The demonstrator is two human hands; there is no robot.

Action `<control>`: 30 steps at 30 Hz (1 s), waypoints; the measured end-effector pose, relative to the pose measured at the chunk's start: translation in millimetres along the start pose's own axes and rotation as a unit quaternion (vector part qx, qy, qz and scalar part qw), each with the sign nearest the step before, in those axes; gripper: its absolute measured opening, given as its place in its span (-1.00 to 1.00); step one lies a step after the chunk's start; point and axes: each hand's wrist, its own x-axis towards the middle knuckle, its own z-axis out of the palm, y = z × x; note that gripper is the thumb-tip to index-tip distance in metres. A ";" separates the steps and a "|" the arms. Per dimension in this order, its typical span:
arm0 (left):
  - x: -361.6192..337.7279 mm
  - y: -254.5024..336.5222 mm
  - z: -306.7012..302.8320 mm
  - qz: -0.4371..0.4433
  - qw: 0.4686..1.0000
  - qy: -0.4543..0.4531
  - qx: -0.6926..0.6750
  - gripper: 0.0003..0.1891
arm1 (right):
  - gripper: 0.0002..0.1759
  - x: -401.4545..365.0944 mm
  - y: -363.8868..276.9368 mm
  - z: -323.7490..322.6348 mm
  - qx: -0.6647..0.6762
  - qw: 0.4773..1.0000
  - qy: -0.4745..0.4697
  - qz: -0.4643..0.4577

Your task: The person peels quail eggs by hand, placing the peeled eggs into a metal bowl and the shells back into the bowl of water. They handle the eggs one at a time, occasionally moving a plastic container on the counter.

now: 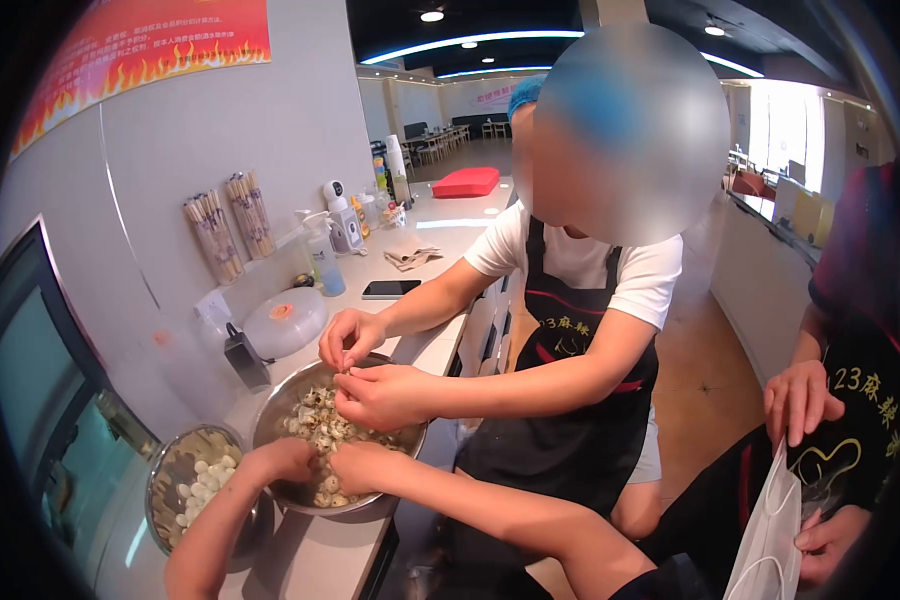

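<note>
left hand (282,460) and right hand (365,466) meeting over near rim of large steel bowl (266,410) at worktop (310,562) near edge, fingers curling into speckled quail eggs (315,415); grasp hidden, cannot tell. eggs lying just ahead, both hands equally near.

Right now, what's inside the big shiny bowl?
Small speckled eggs and shell bits fill the big bowl. The left hand and right hand reach in, covering some; the bottom is hidden.

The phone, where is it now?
Head view, left of centre: the phone lies flat on the counter, between the spray bottle and the co-worker's arm, beyond the large bowl.
</note>
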 end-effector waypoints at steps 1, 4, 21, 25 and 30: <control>9.7 -8.2 8.9 0.001 0.999 0.031 0.018 -0.75 | -0.80 0.9 0.9 1.5 0.008 1.000 0.006 0.005; 25.0 -6.5 14.5 -0.018 1.000 -0.020 -0.005 -0.73 | -0.79 1.4 2.3 0.1 0.004 1.000 0.000 0.005; 4.4 13.3 2.0 0.052 0.997 -0.053 -0.011 -0.75 | -0.72 2.7 0.9 -6.0 0.013 0.997 -0.068 0.031; 5.7 25.8 2.2 -0.093 0.993 0.068 0.016 -0.76 | -0.70 5.7 4.6 -2.6 -0.003 0.998 -0.051 0.032; 21.8 -0.5 21.3 0.066 0.997 0.019 -0.019 -0.76 | -0.70 2.6 5.0 -2.3 0.017 0.997 -0.063 0.042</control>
